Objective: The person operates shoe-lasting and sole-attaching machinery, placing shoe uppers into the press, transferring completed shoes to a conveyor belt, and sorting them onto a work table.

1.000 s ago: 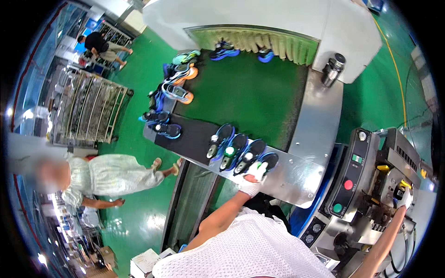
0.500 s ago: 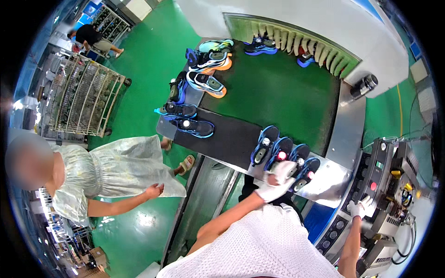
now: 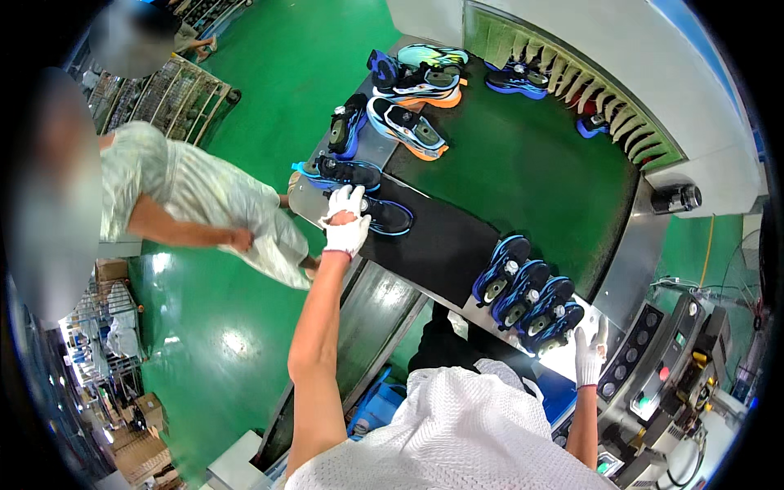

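Observation:
My left hand (image 3: 346,227), in a white glove, reaches over the heel end of a black sneaker (image 3: 390,218) with a blue-edged sole. Its fingers are spread across the shoe's collar, touching or just above it; the shoe's heel is hidden beneath. Just beyond lies another black and blue sneaker (image 3: 347,172). My right hand (image 3: 588,357), also gloved, has its fingers stretched out beside the end of a row of several black and blue sneakers (image 3: 527,294). The closest shoe in that row (image 3: 560,328) lies next to my fingertips, and I see nothing in this hand.
A green conveyor belt (image 3: 523,196) leads to a machine opening with hanging strips (image 3: 588,90), where two sneakers lie. More sneakers (image 3: 406,126) stand at the belt's left edge. A control panel (image 3: 665,363) is at right. A person in a pale dress (image 3: 204,192) stands at left.
My left hand has moved from the sneaker row to the black sneaker at the left. My right hand has come from the control panel to the row's end. The person has moved farther away.

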Demonstrator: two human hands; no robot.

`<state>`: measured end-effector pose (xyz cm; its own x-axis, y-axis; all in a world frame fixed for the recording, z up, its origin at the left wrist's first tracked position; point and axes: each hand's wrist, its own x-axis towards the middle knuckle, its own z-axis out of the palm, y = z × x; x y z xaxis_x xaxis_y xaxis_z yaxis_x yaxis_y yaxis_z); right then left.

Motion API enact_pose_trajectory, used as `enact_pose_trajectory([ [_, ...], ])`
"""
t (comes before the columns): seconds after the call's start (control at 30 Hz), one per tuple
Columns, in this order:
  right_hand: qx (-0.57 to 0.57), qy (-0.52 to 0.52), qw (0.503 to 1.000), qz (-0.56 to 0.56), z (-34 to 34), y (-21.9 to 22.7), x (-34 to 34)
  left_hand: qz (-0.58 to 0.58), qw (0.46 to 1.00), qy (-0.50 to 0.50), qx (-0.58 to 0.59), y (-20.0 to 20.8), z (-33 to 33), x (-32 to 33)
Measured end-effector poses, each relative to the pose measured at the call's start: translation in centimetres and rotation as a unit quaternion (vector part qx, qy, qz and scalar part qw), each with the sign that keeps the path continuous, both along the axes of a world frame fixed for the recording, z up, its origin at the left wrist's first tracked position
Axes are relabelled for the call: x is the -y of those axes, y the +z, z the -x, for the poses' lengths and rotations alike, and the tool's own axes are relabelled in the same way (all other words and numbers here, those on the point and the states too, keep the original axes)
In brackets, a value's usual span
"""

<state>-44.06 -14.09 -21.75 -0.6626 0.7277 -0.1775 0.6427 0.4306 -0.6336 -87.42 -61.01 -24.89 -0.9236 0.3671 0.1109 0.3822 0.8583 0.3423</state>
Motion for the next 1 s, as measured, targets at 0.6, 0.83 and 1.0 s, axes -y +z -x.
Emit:
enact_pose_trajectory([
  [0.6, -0.031, 0.04, 0.979, 0.196, 15.5, 1.9, 4.9, 0.024, 0.977, 0.156, 0.144, 2.1, 0.0, 1.9],
  [0.83, -0.014, 0.055, 0.981, 0.183, 18.6, 4.3, 11.2, -0.047, 0.992, 0.116, 0.005, 1.3, 8.6, 6.8],
  [1.0, -0.007, 0.085, 0.957, 0.276, 20.1, 3.2, 15.6, 0.07, 0.996, -0.011, 0.061, -2.5, 15.8, 10.9],
])
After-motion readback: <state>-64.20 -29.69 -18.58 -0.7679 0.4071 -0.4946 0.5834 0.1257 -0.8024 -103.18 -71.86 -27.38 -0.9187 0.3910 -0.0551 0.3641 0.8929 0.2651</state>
